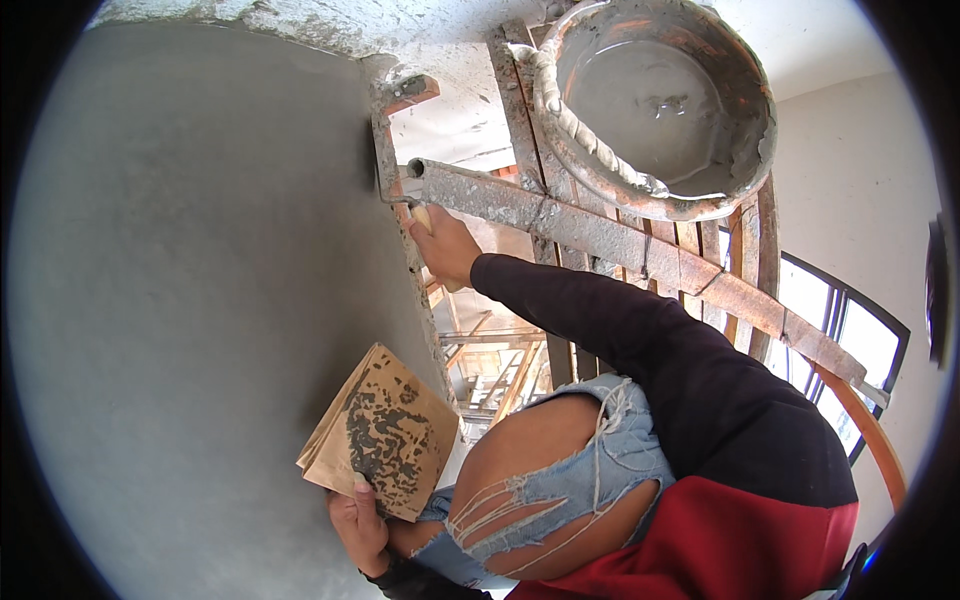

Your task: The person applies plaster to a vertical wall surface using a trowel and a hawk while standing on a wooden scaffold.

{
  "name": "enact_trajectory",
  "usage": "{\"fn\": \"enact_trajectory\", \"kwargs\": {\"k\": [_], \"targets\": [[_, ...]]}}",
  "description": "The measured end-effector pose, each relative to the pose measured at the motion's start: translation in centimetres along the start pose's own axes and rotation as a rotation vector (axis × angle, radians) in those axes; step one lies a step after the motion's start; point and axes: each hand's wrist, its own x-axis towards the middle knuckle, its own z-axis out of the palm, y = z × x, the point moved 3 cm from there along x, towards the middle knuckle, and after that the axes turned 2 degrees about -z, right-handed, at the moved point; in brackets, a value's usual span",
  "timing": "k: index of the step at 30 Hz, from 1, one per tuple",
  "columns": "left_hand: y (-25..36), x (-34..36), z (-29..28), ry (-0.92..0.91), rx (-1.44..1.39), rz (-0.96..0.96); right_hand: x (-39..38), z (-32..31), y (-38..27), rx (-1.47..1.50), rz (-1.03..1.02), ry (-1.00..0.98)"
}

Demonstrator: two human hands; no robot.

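My right hand [445, 245] grips the pale handle of a trowel [390, 198], whose blade sits edge-on against the grey plastered surface [190, 250] near its rough right edge. My left hand [355, 525] holds a folded stack of brown paper [330, 425] spotted with dark grey splatters, close to the same surface. A long mortar-crusted metal bar [590, 236] lies just right of the trowel, tied onto wooden slats.
A large round tub [650, 110] of wet grey mix rests on wooden planks [515, 90] at upper right. Below the slats, gaps show timber framing [505, 380]. A dark-framed window [820, 310] is at the right. My knee in ripped jeans is at lower middle.
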Motion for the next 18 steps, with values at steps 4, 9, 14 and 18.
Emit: {"fn": "enact_trajectory", "kwargs": {"k": [4, 9, 14, 18], "targets": [[-0.9, -0.4, -0.1, -0.003, -0.041, -0.014, -0.4, 0.2, 0.2, -0.022, 0.001, -0.008], [0.0, 0.1, 0.6, 0.032, -0.062, 0.023, -3.6, 1.4, 2.9, 0.005, 0.004, -0.081], [1.0, 0.1, 0.2, -0.006, -0.012, 0.032, -8.6, 0.9, 2.9, 0.032, 0.183, -0.173], [1.0, 0.1, 0.3, 0.006, -0.041, 0.022, -6.1, 0.4, 1.8, 0.077, 0.028, -0.096]]}}
